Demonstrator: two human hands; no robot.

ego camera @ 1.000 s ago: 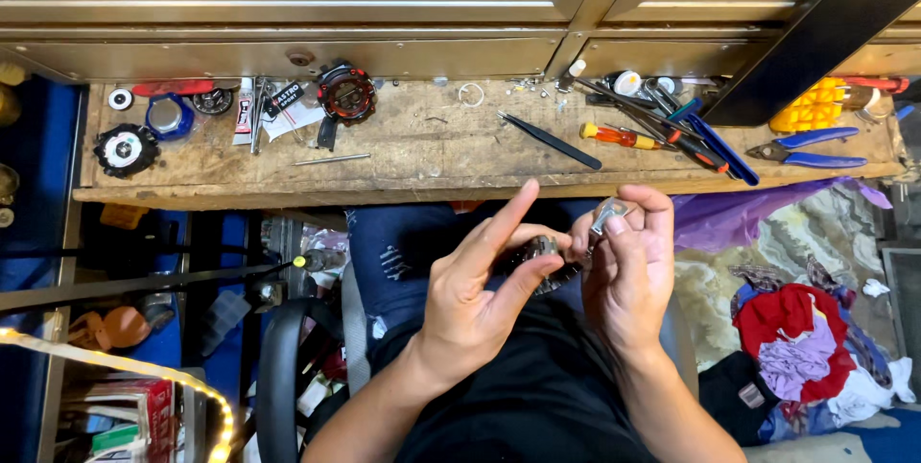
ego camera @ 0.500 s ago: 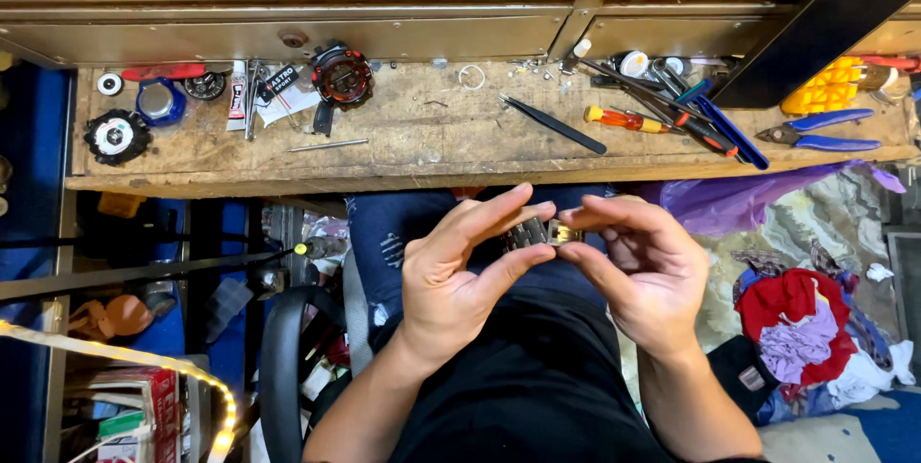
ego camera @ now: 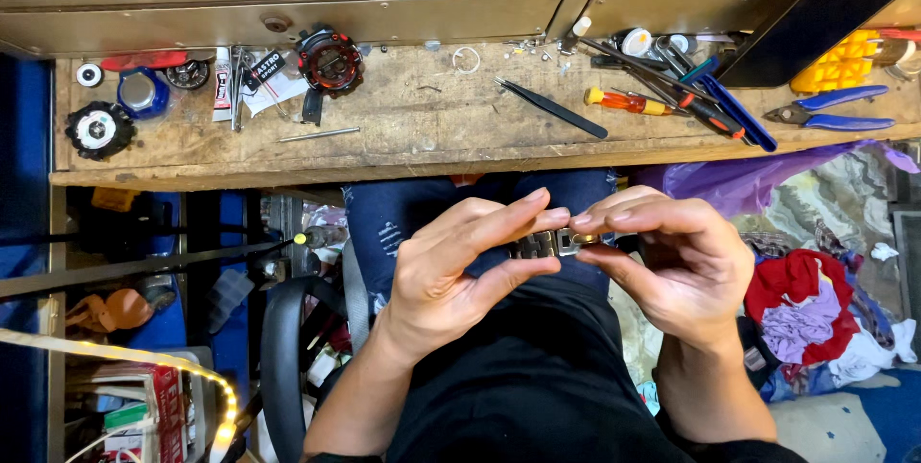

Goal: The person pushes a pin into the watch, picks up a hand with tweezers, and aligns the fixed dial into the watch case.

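Over my lap, both hands pinch a short metal watch bracelet [ego camera: 549,244] with linked segments, held level between them. My left hand [ego camera: 460,266] grips its left end between thumb and fingers. The bracelet's right end sits between the thumb and fingertips of my right hand [ego camera: 672,266]. Most of the band is hidden by my fingers.
A worn wooden bench [ego camera: 413,127] runs across in front of me. On it lie black tweezers [ego camera: 552,108], an orange-handled screwdriver [ego camera: 628,101], blue-handled pliers [ego camera: 830,108], a red and black watch [ego camera: 329,62], a blue pot [ego camera: 142,92] and a round black tool [ego camera: 99,129]. Cloth lies at the right.
My hands have come down and level from a raised, tilted hold. The small metal piece now lies flat between both sets of fingertips, and the view has shifted slightly lower.
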